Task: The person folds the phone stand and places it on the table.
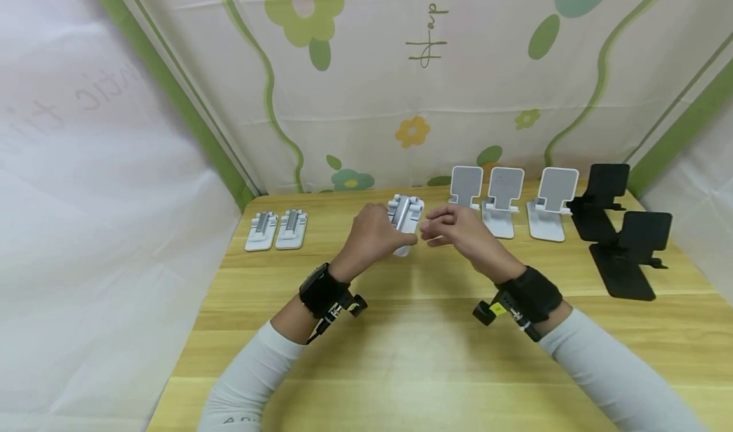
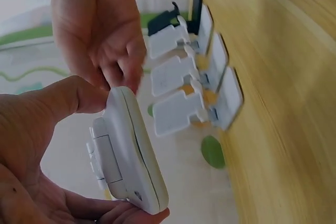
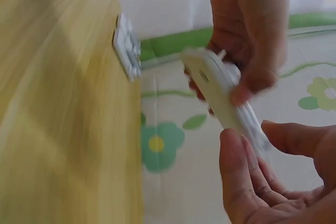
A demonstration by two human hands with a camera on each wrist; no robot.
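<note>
A folded white phone stand with a silver-grey hinge arm is held above the table in my left hand. In the left wrist view, the left thumb lies on one end of the phone stand and the fingers on the other end. My right hand is just right of the stand, its thumb and fingers apart and bent towards it. In the right wrist view, the right hand has its fingertips close to the near end of the stand; whether they touch cannot be made out.
Two folded white phone stands lie at the table's left. Three unfolded white stands stand at the back right. Two unfolded black stands are at the far right. A flowered curtain hangs behind the wooden table.
</note>
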